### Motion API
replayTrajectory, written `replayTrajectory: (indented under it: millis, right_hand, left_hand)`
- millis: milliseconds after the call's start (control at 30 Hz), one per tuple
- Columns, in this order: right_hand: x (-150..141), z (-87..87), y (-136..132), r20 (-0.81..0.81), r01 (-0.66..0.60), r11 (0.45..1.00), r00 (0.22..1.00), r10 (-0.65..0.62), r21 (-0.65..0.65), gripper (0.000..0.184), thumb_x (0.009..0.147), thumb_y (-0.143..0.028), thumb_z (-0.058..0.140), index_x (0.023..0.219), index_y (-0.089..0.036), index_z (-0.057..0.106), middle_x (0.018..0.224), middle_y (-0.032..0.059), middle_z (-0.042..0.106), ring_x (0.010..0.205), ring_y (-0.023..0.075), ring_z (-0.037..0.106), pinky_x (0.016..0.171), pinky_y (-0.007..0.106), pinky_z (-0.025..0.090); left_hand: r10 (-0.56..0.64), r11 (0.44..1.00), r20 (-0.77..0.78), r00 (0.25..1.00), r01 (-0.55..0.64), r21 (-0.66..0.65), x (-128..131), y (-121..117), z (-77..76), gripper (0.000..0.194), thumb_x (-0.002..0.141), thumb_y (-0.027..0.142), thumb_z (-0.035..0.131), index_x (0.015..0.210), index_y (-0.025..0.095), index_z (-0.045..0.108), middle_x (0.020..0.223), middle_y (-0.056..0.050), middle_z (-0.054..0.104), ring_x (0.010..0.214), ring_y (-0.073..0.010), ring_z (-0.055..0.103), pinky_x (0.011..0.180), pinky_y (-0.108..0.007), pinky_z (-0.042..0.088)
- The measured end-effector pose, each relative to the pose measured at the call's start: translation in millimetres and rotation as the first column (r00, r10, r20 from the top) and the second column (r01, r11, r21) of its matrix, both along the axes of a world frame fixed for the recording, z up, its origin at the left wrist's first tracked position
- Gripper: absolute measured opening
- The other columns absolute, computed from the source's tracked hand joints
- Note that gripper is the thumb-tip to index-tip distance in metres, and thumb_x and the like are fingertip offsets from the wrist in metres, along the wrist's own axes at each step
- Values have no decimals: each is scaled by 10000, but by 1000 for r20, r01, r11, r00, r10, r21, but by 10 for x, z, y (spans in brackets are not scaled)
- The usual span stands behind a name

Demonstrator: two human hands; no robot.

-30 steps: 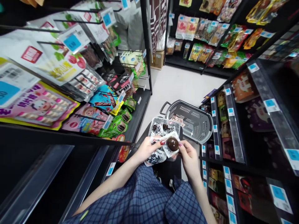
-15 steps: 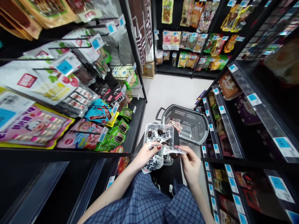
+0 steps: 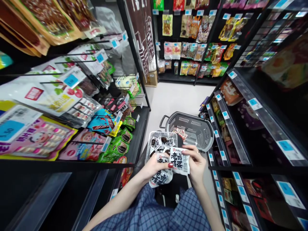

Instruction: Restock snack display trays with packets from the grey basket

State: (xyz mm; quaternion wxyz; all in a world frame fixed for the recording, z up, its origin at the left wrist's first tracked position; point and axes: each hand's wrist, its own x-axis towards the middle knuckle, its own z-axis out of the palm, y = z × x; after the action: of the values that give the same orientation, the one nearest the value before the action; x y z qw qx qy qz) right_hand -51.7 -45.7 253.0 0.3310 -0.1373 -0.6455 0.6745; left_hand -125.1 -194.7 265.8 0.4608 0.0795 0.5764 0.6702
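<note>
My right hand grips a white braised egg packet with bold black characters, its printed front facing me. Fingers and thumb of my left hand are closed on more white braised egg packets, which overlap one another. The two hands are side by side over my lap, and the right packet's edge meets those on the left. Just beyond them is a clear plastic tub holding several of the same packets, dark eggs showing through some. My left hand hides part of its near side.
A grey shopping basket with a red-and-white packet inside stands on the pale floor. Snack shelves close in on the left, and tagged shelves on the right. Hanging snack bags line the far wall.
The packet in my right hand has turned from nearly edge-on, egg side showing below, to printed front up. The view has tilted slightly upward.
</note>
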Motion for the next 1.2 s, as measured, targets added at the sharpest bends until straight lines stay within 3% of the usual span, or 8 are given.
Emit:
replayTrajectory:
  millis: [267, 400, 533, 767, 867, 933, 1033, 1200]
  right_hand:
    - [64, -136, 32, 21, 107, 992, 994, -109, 67, 197, 801, -186, 555, 775, -265, 733, 838, 34, 637, 809, 176, 594, 708, 305, 453]
    - [84, -197, 19, 114, 12, 983, 993, 9, -183, 280, 847, -288, 518, 1090, -280, 657, 1150, 33, 629, 1054, 205, 569, 917, 350, 427]
    - [28, -217, 38, 19, -127, 890, 989, 150, -438, 442, 889, -498, 388, 1233, -270, 545, 1289, 58, 545, 1146, 217, 534, 976, 385, 412]
    - [-192, -315, 206, 44, -129, 904, 986, 160, -407, 409, 759, -385, 652, 1131, -229, 578, 1097, 65, 650, 1043, 232, 598, 963, 412, 438]
    - [-274, -353, 194, 46, -58, 906, 995, 85, -419, 410, 771, -409, 613, 1131, -222, 560, 1074, 72, 652, 974, 237, 623, 855, 405, 511]
    - [-297, -408, 170, 69, -50, 913, 994, 85, -406, 372, 785, -417, 583, 1095, -211, 570, 1058, 77, 654, 923, 235, 635, 793, 397, 538]
    - [-311, -565, 171, 84, -56, 873, 990, 110, -484, 304, 790, -423, 570, 1006, -211, 592, 989, 61, 671, 819, 228, 648, 725, 415, 555]
    - [-400, -963, 354, 51, -34, 698, 994, 101, -715, 262, 768, -416, 568, 942, -224, 611, 946, 36, 687, 797, 248, 664, 753, 481, 527]
  left_hand:
    - [58, 997, -96, 994, -62, -39, 80, 106, -16, 219, 604, 312, 763, 654, 126, 660, 675, -27, 653, 643, -149, 571, 658, -247, 418]
    - [112, 994, -66, 992, -112, -7, 65, 212, -117, 236, 616, 323, 758, 697, 127, 653, 694, -26, 651, 648, -145, 567, 665, -247, 415]
    - [155, 988, -157, 975, -150, 40, -45, 348, -214, 221, 636, 306, 747, 714, 121, 655, 732, -33, 658, 707, -154, 577, 714, -249, 415]
    - [114, 993, -277, 954, -98, 69, -377, 441, -109, 210, 625, 265, 755, 760, 125, 677, 720, -25, 679, 668, -136, 586, 675, -231, 437]
    - [389, 918, -253, 886, -352, 181, -709, 163, 0, 244, 570, 285, 787, 730, 145, 667, 680, 3, 672, 616, -121, 579, 577, -209, 429]
    - [584, 798, -154, 797, -527, 293, -964, -151, -23, 291, 547, 312, 803, 754, 179, 648, 696, 43, 672, 578, -108, 568, 528, -207, 421]
    - [751, 594, 59, 658, -712, 375, -1284, -620, -319, 216, 663, 347, 739, 810, 242, 621, 762, 121, 672, 674, -77, 575, 512, -160, 400]
    - [627, 611, 292, 723, -688, 391, -1455, -688, -1214, 107, 784, 325, 629, 804, 237, 573, 747, 96, 631, 639, -35, 499, 452, -104, 318]
